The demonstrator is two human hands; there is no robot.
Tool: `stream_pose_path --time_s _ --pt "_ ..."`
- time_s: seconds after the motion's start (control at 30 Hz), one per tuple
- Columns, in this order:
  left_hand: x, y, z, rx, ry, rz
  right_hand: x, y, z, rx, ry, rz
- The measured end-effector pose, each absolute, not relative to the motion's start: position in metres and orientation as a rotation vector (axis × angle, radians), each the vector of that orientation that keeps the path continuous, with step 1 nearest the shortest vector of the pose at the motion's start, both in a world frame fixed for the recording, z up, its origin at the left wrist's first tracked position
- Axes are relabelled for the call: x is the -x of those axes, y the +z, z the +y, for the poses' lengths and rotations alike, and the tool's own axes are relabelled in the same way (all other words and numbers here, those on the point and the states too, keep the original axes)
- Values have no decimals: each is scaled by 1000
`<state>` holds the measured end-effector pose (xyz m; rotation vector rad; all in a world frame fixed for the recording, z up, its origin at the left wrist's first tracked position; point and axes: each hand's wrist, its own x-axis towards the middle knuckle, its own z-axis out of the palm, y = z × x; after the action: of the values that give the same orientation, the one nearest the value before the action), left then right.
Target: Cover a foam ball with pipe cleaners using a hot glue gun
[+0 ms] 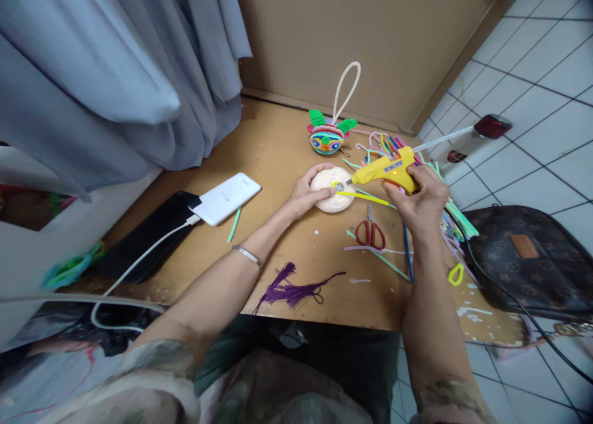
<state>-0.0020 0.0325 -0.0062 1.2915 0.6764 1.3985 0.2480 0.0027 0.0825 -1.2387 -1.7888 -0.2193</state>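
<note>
Yellow glue gun (pixel 393 167) — in right hand (pixel 422 200)

So the white ball (pixel 332 204) is pretty much mid-frame, roundish and off-white with a wound-cord look, held up with a greyish spot and a bit of yellow at its middle. A skinny bright yellow strip (pixel 368 197) runs from that middle off to the right, tilting slightly down, and the yellow glue gun (pixel 386 167) sits just right of center with its nozzle aimed left at the same spot (can't tell if it's touching), a long see-through glue stick (pixel 442 138) poking out the back toward the upper right.
</note>
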Motion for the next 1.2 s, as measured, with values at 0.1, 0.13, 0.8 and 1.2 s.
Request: stream_pose_path --time_s 0.1,0.13,0.8,1.2 --pt "2 -6 32 -1289 1395 673 -245 80 4 1254 -209 -1761" --pt "2 -6 32 -1283 1393 673 -245 79 5 1268 -197 -1738" --pt "6 4 33 -1273 1316 715 -261 36 29 2126 -163 -1608" --pt "5 1 32 -1390 1304 660 -192 62 -4 1016 659 -1596"
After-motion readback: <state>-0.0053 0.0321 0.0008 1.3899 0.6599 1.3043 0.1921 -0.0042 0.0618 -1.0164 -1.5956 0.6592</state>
